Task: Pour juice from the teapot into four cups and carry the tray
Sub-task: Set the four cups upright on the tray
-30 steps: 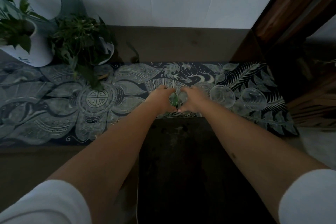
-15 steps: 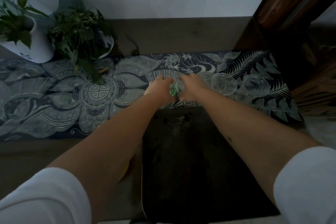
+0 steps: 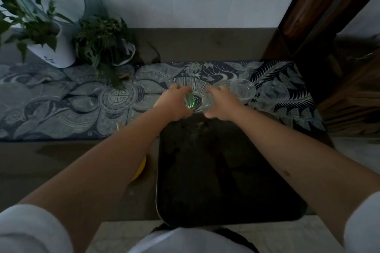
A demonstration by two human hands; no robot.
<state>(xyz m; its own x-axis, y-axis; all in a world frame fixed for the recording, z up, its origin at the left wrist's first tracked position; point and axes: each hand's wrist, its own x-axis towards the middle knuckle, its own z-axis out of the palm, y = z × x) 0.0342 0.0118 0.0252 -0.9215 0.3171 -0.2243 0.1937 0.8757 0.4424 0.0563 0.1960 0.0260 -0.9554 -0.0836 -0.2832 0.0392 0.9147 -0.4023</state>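
Left hand: it is near the middle of the picture, just past the far edge of the tray. Its fingers curl round a small see-through cup with a green shine.
Right hand: it is just beside the left hand, at 3 o'clock from it. Its fingers curl round a clear glass cup.
The two held cups: they are close side by side, with a small gap between them. Both sit over the patterned cloth.
Other cups: one clear cup stands on the cloth at 2 o'clock from the right hand, just beside it. Another clear cup stands further out at 3 o'clock from that one.
Tray: it is dark and lies flat on the table, at 6 o'clock from the hands, between the two arms.
Teapot: I cannot tell where it is. A yellow thing peeks out from under the left arm, just beside the tray's left edge, but I cannot tell what it is.
Plants: a white pot with green leaves stands at 10 o'clock from the hands. A second leafy plant stands just beside it on the right.
Table: it is brown wood, and the cloth runs across it from left to right.
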